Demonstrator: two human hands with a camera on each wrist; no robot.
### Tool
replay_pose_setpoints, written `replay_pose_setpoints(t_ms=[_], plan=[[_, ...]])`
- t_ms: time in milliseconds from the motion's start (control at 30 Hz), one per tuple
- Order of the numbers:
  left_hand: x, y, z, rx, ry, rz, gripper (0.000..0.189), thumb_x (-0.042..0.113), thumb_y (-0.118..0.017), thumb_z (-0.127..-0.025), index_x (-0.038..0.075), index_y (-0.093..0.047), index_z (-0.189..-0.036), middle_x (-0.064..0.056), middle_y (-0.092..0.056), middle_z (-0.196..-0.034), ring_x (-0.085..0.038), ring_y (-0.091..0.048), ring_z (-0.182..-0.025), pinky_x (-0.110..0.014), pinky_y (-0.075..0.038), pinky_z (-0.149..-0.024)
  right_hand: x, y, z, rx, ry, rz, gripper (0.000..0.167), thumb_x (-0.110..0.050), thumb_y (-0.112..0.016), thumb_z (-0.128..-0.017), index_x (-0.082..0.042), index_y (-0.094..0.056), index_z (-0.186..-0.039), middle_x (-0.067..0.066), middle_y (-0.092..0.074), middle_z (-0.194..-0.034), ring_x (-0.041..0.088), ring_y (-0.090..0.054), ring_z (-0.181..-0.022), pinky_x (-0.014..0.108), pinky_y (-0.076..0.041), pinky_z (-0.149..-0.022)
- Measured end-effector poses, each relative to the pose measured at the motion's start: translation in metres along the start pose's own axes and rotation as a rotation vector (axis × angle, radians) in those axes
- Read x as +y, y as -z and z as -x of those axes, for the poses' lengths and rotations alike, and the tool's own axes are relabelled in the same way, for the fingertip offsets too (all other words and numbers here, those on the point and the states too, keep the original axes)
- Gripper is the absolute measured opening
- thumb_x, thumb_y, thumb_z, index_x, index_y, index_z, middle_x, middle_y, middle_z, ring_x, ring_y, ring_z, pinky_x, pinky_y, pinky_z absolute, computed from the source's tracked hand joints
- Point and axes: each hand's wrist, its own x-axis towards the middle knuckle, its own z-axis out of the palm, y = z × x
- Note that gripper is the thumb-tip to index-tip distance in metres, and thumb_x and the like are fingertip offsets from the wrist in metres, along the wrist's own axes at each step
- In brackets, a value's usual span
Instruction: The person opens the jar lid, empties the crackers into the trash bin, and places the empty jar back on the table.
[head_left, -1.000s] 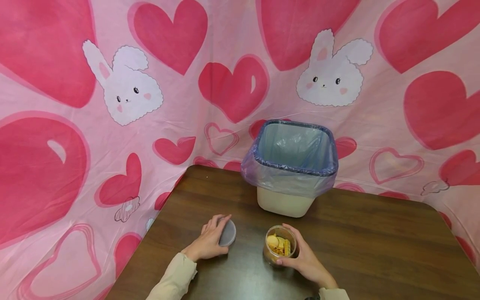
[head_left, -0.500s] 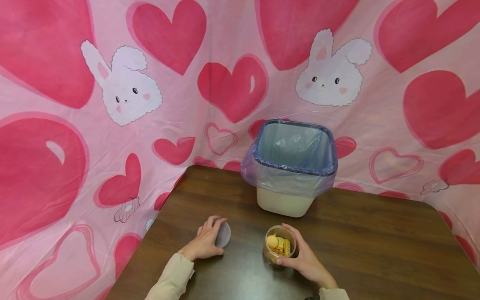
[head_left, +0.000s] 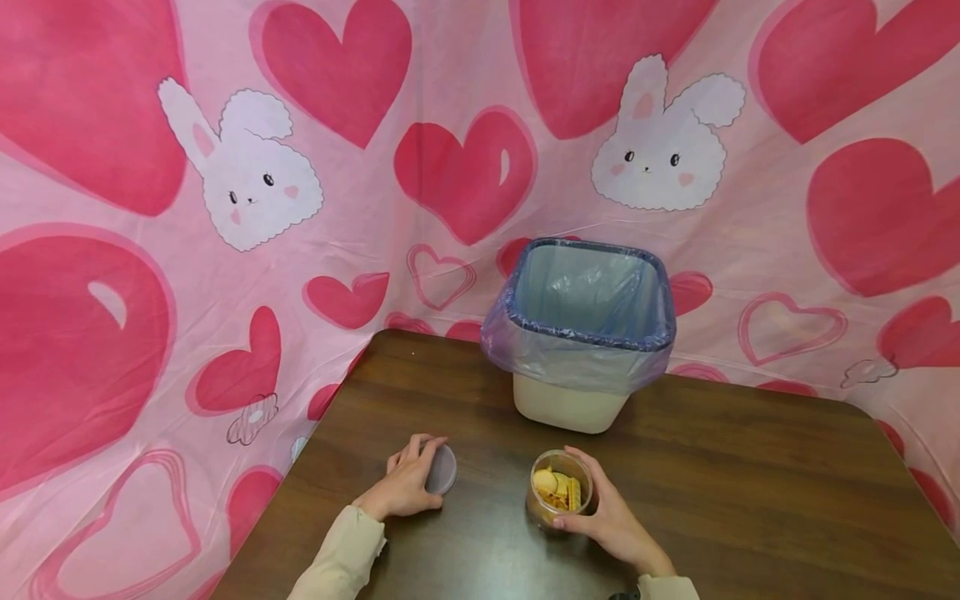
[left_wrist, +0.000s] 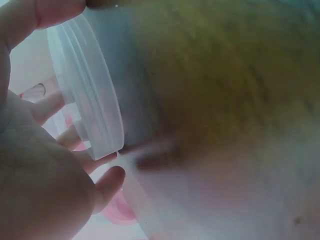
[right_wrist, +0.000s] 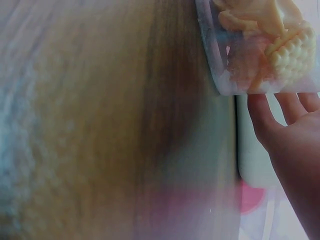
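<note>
My left hand (head_left: 403, 485) holds a round, translucent plastic lid (head_left: 442, 470) by its edge, low over the table on the left. Up close in the left wrist view, the thumb is on one side of the lid (left_wrist: 92, 90) and the fingertips on the other. Whether the lid touches the tabletop I cannot tell. On the right, my right hand (head_left: 618, 525) grips a clear, uncovered jar (head_left: 542, 514), thumb in front and fingers behind. Yellow crackers (head_left: 557, 488) lie in the jar; a dimpled cracker (right_wrist: 292, 55) shows through its wall in the right wrist view.
Behind the jar stands a cream bin (head_left: 566, 407) lined with a bluish-purple plastic bag (head_left: 577, 360) folded over its rim. Everything rests on a dark brown wooden table (head_left: 757, 483). A pink cloth (head_left: 352, 217) with hearts and rabbits hangs around the back and left.
My left hand has shifted a little to the left, carrying the lid away from the jar. The right hand and the jar have stayed in place.
</note>
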Motion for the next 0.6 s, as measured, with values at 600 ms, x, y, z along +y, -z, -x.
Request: replay_pose_setpoints(t_ms=[600], plan=[[-0.0044,0.0039,0.0003,-0.035,0.07,0.024,0.088,0.023,-0.083,-0.068,0.009,-0.039,-0.143,-0.016,-0.036,-0.133,-0.037,-0.041,-0.123,-0.064,-0.026,-0.096,0.0022,0.0004,-0.0005,-0.003,-0.001,-0.008,0.092,-0.017,-0.085,-0.071,-0.03,-0.032,-0.146,0.006,-0.049,-0.142,0.017,-0.049,-0.125,0.015,-0.033,-0.1]])
